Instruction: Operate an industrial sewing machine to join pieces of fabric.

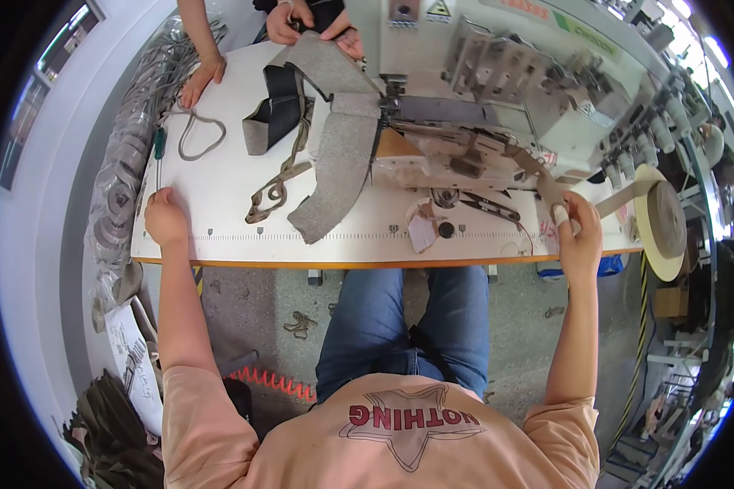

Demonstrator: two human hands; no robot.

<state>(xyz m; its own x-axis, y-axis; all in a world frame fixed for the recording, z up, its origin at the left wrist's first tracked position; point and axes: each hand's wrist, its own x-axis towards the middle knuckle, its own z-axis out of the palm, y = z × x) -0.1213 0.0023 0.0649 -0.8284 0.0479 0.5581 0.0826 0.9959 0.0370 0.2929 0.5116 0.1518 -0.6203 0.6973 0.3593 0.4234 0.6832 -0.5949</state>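
Observation:
My right hand (577,232) is at the table's right, its fingers closed on a grey-brown fabric tape (546,183). The tape runs from a large roll (667,220) beside it toward the sewing machine (473,151). Something white wraps one of this hand's digits. At the front left corner my left hand (165,218) rests with curled fingers; what they hold, if anything, is hidden. A green-handled screwdriver (160,145) lies just beyond, its shaft reaching close to these fingers. A curved grey fabric piece (342,155) lies beside the machine.
Another person's hands (302,23) handle the fabric's far end; another hand (202,80) leans on the table (220,179). A dark fabric piece (281,106), a looped cord (197,138) and black tweezers (491,205) lie on it. Bagged fabric rolls (126,155) line the left side.

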